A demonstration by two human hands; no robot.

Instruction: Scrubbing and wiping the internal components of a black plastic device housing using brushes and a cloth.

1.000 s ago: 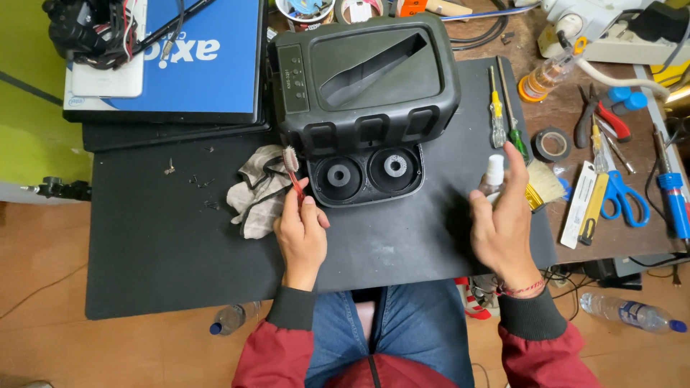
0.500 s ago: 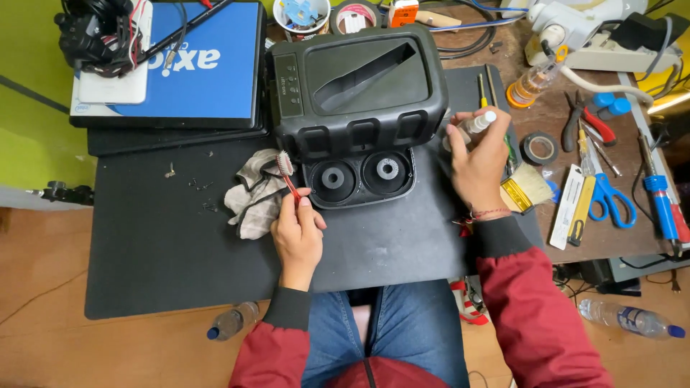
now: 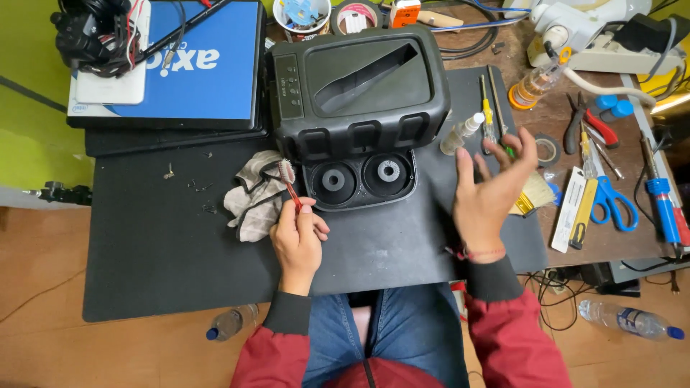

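Left hand (image 3: pixel 297 241) pinches a red-handled toothbrush (image 3: pixel 290 183) (bristles over the crumpled grey rag (image 3: pixel 251 205)) beside the black plastic device (image 3: pixel 359 100); right hand (image 3: pixel 489 194) spread open, empty, near a small clear bottle (image 3: pixel 460 134).

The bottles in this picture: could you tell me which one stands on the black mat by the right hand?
The small clear dropper bottle, just beyond the right hand. The two other plastic bottles lie on the floor.

Showing now: two hands (image 3: pixel 298 241), one toothbrush (image 3: pixel 289 181), one rag (image 3: pixel 251 197), one speaker (image 3: pixel 359 90), two tape rolls (image 3: pixel 357 16), two floor bottles (image 3: pixel 624 318).
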